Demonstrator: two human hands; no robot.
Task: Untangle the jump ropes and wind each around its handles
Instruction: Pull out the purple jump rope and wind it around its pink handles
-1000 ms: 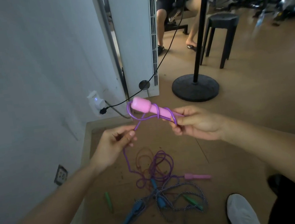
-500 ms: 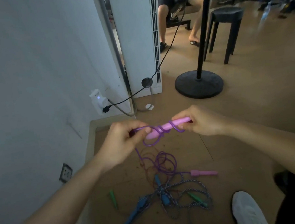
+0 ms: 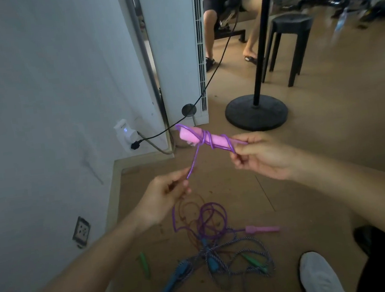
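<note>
1. Wall (image 3: 36, 91): white, fills the left side. It carries a socket (image 3: 81, 230) low down and a plug adapter (image 3: 125, 135) with a small blue light.
2. Floor (image 3: 330, 144): tan, bare to the right.
3. White standing unit (image 3: 176, 51): upright in the corner, vent slots down its right edge.
4. Black stand (image 3: 256, 112): round base on the floor, pole rising out of view. A black stool (image 3: 291, 24) stands just behind it.
5. Rope pile (image 3: 245, 243): on the floor below the hands. A braided blue-white cord is tangled with blue handles (image 3: 175, 276) and green handles (image 3: 253, 261).
6. White shoe (image 3: 319, 275): on the floor, right of the pile.
7. Right hand (image 3: 263, 158): raised at mid-frame, fingers curled round the near end of the pink handle (image 3: 217, 140) and the rope turns there.
8. Left hand (image 3: 162, 197): lower and to the left, thumb and forefinger pinching the purple rope (image 3: 194, 160).
9. Purple rope: several turns are wound round the held handle. One strand runs taut down to the left hand, and the rest drops in loose loops onto the pile.
10. Held pink handle: in the air, tilted, free end pointing up-left toward the wall.
11. Second pink handle (image 3: 263, 229): lying flat on the floor at the right edge of the pile, joined to the purple rope.
</note>
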